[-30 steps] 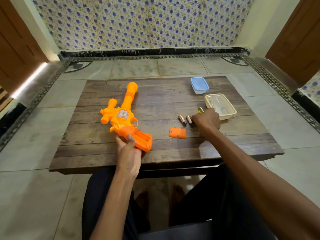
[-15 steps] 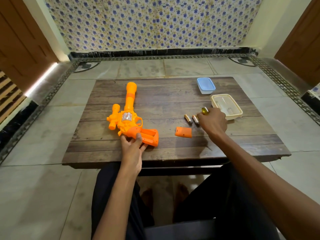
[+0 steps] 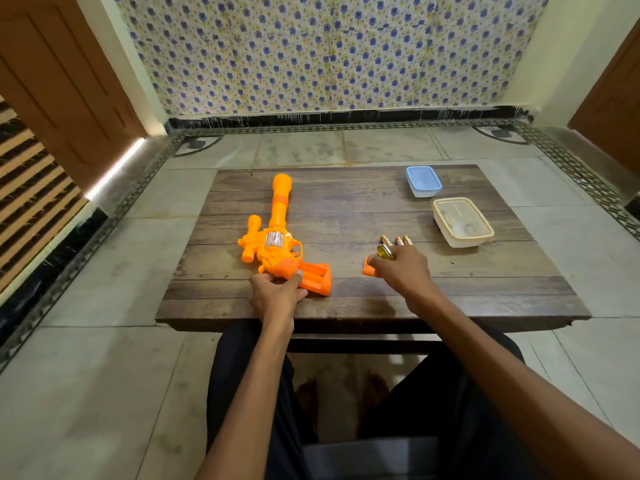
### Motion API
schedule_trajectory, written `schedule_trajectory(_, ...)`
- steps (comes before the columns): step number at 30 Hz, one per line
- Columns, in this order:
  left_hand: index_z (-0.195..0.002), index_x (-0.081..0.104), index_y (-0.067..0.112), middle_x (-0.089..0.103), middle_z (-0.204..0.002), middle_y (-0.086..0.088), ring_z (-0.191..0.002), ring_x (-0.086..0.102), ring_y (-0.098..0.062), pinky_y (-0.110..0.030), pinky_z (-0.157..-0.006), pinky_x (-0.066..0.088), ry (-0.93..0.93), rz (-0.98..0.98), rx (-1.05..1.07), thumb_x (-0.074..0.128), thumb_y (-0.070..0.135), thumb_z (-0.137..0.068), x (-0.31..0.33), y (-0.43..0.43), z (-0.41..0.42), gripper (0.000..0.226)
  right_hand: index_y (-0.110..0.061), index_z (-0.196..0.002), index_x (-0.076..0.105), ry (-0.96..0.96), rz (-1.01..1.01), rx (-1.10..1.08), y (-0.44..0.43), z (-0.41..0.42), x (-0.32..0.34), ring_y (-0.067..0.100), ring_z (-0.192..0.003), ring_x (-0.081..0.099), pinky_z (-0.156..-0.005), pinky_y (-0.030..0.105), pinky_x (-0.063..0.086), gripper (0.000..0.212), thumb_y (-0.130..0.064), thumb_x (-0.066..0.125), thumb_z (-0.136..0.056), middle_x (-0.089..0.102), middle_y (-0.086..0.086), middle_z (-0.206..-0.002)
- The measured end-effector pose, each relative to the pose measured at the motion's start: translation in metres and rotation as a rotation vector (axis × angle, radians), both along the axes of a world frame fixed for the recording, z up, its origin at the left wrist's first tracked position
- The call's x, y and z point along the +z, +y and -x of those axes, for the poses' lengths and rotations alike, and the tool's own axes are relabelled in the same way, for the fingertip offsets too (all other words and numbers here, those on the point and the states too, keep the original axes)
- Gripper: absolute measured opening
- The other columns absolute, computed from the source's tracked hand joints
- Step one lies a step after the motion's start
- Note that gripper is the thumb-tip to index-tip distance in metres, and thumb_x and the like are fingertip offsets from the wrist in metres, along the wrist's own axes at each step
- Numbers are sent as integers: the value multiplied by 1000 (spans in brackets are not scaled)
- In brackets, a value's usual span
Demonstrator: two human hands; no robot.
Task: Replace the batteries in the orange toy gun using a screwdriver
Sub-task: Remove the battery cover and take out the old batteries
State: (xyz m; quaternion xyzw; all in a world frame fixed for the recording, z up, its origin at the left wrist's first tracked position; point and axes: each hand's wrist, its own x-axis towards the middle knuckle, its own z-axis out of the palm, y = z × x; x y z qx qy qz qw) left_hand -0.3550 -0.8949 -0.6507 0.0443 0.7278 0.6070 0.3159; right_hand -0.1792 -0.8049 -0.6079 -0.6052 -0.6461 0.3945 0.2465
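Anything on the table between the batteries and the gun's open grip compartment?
Yes: the loose orange cover lies between the batteries and the toy gun, partly under the right hand, which holds a yellow-handled tool.

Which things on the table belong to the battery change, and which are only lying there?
For the job:
orange toy gun, gripped by the left hand
orange battery cover
batteries
screwdriver, held in the right hand

Only lying about, at the far right of the wooden table:
blue-lidded box
clear container
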Motion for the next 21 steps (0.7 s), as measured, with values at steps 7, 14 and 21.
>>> schedule_trajectory(7,-114,52,14,55,-103,0,-90,53,-17,-31,-71,41,251,136,-39,68,28,-91,26,-4,-26,31,-3,-85,67,133,127,9,14,-27,6,19,-58,48,-51,30,39,22,-21,55,-94,59,13,-76)
schedule_trajectory(14,-88,59,24,62,-81,2,-66,61,-17,-19,-56,47,371,-109,-480,64,19,-93,36,19,-69,9,-21,-89,74,-169,-43,-109,37,-92,3,28,-84,68,-80,45,57,16,-27,62,-81,73,5,-86)
schedule_trajectory(21,-94,65,22,67,-88,1,-78,69,-17,-33,-73,56,430,-28,-642,61,23,-94,25,37,-101,4,-25,-106,74,-359,-225,-219,59,-159,-14,28,-97,66,-82,35,51,21,-31,68,-87,74,6,-101)
